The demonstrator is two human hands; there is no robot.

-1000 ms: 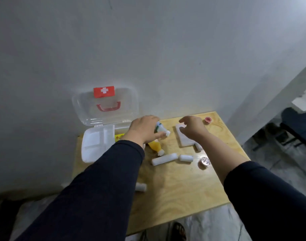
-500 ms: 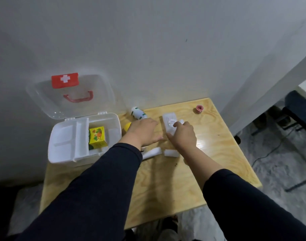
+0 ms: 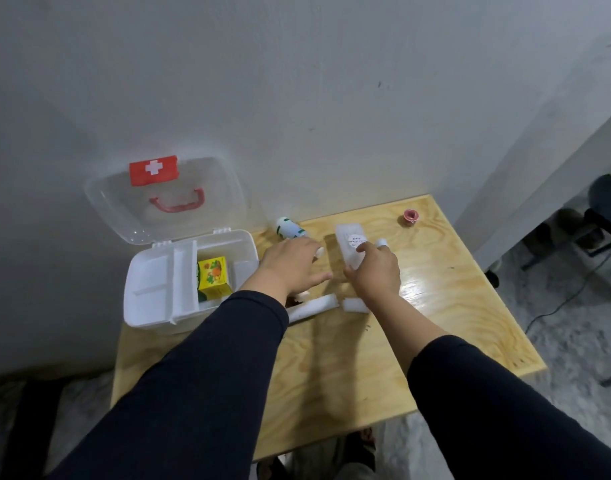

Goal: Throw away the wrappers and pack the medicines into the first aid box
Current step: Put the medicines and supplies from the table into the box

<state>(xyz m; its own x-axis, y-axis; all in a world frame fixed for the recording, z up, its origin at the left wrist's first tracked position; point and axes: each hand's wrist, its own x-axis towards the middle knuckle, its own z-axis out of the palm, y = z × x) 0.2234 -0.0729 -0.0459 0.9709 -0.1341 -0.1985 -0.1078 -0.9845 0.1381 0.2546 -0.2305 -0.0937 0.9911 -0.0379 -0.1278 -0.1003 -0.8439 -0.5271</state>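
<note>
The white first aid box (image 3: pixel 151 299) stands open at the table's left, its clear lid (image 3: pixel 165 199) leaning on the wall. A yellow carton (image 3: pixel 214 277) sits inside it. My left hand (image 3: pixel 290 268) lies palm down on the table beside the box, covering something I cannot make out, just below a white bottle with green marks (image 3: pixel 289 228). My right hand (image 3: pixel 375 268) rests on the lower end of a flat white packet with a round label (image 3: pixel 349 242). Two white gauze rolls (image 3: pixel 314 306) (image 3: pixel 355 304) lie below my hands.
A small pink roll (image 3: pixel 411 216) sits near the wooden table's (image 3: pixel 453 306) far right corner. A wall runs directly behind the table. A dark chair (image 3: pixel 605 209) and a cable lie on the floor to the right.
My left hand let go of the bottle, which now lies on the table, and dropped flat beside the box. My right hand came down onto the flat packet. The camera view shifted.
</note>
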